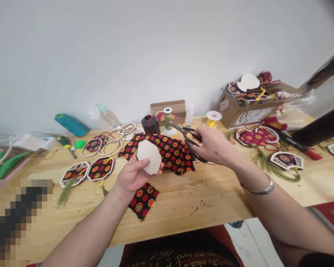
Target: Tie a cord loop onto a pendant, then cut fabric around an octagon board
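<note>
My left hand is closed on a pale wooden cut-out shape together with the edge of a black fabric with red and yellow dots, held up over the wooden table. My right hand grips black scissors, blades open and pointing left toward the fabric. A small scrap of the same fabric lies on the table below my left hand.
Finished fabric-covered ornaments with tassels lie to the left and right. Thread spools, a black spool, yellow ribbon reel, a teal cone and a cardboard box of ornaments stand along the back.
</note>
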A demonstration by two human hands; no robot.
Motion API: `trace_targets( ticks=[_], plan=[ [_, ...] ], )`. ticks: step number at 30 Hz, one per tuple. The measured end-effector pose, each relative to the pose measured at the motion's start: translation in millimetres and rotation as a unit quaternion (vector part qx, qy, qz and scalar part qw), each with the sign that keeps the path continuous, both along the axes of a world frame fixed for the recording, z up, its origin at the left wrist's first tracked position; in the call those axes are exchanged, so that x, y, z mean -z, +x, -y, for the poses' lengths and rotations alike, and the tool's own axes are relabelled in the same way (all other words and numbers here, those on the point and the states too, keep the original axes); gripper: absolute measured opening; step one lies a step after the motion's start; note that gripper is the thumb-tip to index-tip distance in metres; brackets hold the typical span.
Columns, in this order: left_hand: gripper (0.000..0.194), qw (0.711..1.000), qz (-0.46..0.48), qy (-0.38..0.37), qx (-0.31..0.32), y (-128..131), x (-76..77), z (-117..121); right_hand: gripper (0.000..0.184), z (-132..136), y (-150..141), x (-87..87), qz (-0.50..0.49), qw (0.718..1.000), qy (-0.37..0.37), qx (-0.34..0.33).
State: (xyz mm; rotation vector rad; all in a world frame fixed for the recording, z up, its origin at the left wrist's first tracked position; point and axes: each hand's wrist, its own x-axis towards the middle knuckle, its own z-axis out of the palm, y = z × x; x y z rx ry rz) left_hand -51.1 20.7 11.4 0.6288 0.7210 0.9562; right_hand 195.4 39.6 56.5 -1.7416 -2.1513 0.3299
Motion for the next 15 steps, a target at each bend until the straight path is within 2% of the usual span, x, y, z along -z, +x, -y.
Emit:
trace_targets(
  ticks=[3,5,9,15],
  plan=[
    [0.065,1.000,0.002,-0.005,-0.009,3.5,-0.2,-0.2,0.018,-2.5,-8.3,18.7,-0.176,0.983,-0.050,-0.002],
    [0.063,1.000,0.005,-0.006,-0.014,5.2,-0.1,-0.4,0.017,-3.9,-12.6,31.0,-0.243,0.968,-0.065,-0.017],
    [0.067,1.000,0.006,-0.007,-0.012,5.2,1.0,-0.6,0.013,-5.1,-15.8,43.0,-0.281,0.958,-0.059,-0.024],
    [0.067,1.000,0.014,-0.012,-0.005,4.5,3.4,-0.6,0.015,-3.7,-15.9,42.7,-0.290,0.955,-0.050,-0.038]
  ],
)
